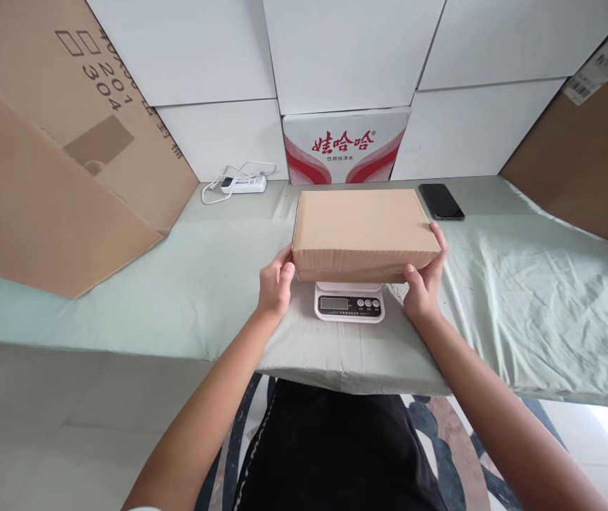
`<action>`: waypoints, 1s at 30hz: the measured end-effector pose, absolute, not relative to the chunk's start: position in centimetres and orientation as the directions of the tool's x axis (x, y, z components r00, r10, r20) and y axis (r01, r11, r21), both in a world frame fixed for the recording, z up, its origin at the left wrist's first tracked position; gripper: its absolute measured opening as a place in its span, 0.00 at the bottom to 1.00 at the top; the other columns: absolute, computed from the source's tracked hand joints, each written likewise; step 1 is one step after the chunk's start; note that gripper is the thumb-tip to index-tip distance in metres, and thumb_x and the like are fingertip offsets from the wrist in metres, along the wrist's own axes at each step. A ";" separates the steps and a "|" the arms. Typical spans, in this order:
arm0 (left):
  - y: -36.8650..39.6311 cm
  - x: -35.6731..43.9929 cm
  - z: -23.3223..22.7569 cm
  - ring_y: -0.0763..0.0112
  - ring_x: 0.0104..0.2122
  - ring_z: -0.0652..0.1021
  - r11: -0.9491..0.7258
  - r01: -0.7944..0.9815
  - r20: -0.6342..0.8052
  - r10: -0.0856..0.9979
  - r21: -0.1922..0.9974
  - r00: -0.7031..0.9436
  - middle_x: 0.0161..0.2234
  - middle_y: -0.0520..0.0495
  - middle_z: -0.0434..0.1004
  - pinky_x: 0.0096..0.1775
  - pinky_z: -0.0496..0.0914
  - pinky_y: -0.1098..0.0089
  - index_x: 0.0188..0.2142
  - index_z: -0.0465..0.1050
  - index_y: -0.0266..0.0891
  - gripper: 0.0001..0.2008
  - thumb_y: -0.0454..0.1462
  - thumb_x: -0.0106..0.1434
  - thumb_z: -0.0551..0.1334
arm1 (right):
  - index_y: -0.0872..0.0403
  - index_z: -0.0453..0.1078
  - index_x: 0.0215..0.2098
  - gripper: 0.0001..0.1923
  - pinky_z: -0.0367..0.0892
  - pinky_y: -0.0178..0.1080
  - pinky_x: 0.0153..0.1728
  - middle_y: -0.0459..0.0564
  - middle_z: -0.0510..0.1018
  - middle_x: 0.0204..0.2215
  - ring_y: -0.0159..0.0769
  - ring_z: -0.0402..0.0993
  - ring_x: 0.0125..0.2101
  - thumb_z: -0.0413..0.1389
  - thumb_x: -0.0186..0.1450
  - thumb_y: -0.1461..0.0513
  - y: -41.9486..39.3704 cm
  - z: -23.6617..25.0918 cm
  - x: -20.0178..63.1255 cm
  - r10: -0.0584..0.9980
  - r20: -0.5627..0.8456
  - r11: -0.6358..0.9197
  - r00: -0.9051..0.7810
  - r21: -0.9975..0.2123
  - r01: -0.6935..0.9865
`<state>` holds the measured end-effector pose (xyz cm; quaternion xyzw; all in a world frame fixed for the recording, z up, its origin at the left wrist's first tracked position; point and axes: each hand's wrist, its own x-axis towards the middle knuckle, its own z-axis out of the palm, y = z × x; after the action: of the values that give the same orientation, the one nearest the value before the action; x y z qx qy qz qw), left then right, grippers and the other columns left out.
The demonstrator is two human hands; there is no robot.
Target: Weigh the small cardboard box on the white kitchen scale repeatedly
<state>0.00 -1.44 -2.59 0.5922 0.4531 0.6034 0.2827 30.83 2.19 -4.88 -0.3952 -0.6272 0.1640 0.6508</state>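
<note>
Cardboard sheet: large brown flattened cardboard panel (42, 142) leaning at the far left, printed with numbers.
Power strip: white power strip with coiled cord (242, 183) on the pale green cloth-covered table (521, 298), near the wall.
Left hand: left hand (276, 282) curled, fingers pressed against the box's left end.
Box: flat brown rectangular cardboard box (362, 227) held between both hands, over the scale; whether it rests on the scale cannot be told.
Scale: small white digital kitchen scale (349, 302), display and buttons facing the person.
Right hand: right hand (425, 280) gripping the box's right end, thumb underneath.
Phone: black smartphone (440, 201) lying flat, just beyond the box's right corner.
</note>
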 end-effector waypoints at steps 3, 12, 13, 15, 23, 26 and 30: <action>-1.4 0.0 -2.8 0.44 0.62 0.87 -0.421 0.190 0.447 0.886 0.887 -0.126 0.57 0.37 0.92 0.64 0.82 0.49 0.59 0.86 0.43 0.38 0.69 0.73 0.58 | 0.43 0.58 0.78 0.55 0.53 0.79 0.79 0.59 0.66 0.76 0.69 0.63 0.77 0.62 0.62 0.29 2.4 -5.1 30.9 0.703 0.693 0.633 0.158 -0.712 0.304; -0.4 -1.2 -3.7 0.47 0.81 0.70 -0.441 0.042 0.413 0.800 0.897 -0.435 0.80 0.34 0.70 0.77 0.70 0.49 0.76 0.72 0.49 0.43 0.69 0.74 0.56 | 0.29 0.43 0.85 0.58 0.60 0.80 0.75 0.58 0.58 0.78 0.69 0.67 0.77 0.50 0.62 0.26 3.6 -4.6 32.8 0.738 0.469 0.529 0.485 -0.848 0.014; -0.3 -1.3 -3.6 0.48 0.81 0.69 -0.437 0.040 0.406 0.794 0.899 -0.453 0.81 0.35 0.69 0.77 0.70 0.49 0.76 0.71 0.50 0.42 0.69 0.75 0.55 | 0.28 0.42 0.85 0.58 0.61 0.80 0.75 0.57 0.58 0.77 0.68 0.67 0.77 0.49 0.62 0.26 3.9 -4.8 33.2 0.751 0.439 0.509 0.493 -0.861 -0.008; -0.3 -1.5 -3.5 0.49 0.82 0.69 -0.432 0.039 0.399 0.789 0.901 -0.468 0.81 0.37 0.68 0.78 0.69 0.50 0.77 0.71 0.51 0.41 0.68 0.76 0.54 | 0.26 0.38 0.86 0.58 0.61 0.79 0.75 0.56 0.58 0.77 0.66 0.66 0.78 0.46 0.62 0.24 4.2 -5.2 33.7 0.776 0.410 0.476 0.480 -0.879 -0.019; -0.2 -1.3 -3.4 0.49 0.82 0.68 -0.413 0.005 0.366 0.800 0.911 -0.475 0.81 0.37 0.68 0.78 0.69 0.50 0.75 0.73 0.50 0.42 0.69 0.74 0.56 | 0.29 0.37 0.86 0.59 0.59 0.77 0.76 0.58 0.54 0.81 0.63 0.62 0.80 0.48 0.63 0.26 4.0 -4.8 32.9 0.797 0.360 0.470 0.486 -0.874 -0.123; -0.2 -1.3 -3.4 0.48 0.82 0.68 -0.421 -0.011 0.365 0.798 0.907 -0.480 0.81 0.36 0.69 0.78 0.69 0.50 0.74 0.74 0.48 0.43 0.70 0.73 0.57 | 0.29 0.39 0.85 0.59 0.60 0.79 0.75 0.59 0.54 0.81 0.65 0.61 0.81 0.50 0.63 0.26 4.1 -5.0 33.0 0.794 0.368 0.480 0.484 -0.868 -0.128; -0.2 -1.3 -3.4 0.48 0.82 0.68 -0.417 0.001 0.370 0.804 0.909 -0.466 0.81 0.37 0.69 0.78 0.69 0.50 0.74 0.74 0.50 0.43 0.70 0.73 0.56 | 0.23 0.40 0.84 0.55 0.62 0.79 0.73 0.54 0.54 0.80 0.65 0.60 0.81 0.48 0.65 0.25 4.5 -5.7 33.5 0.798 0.401 0.479 0.450 -0.875 -0.070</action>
<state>-1.26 -0.22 -3.39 0.4352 0.4622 0.7207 0.2787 33.49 4.51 -5.70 -0.4182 -0.4354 0.2927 0.7415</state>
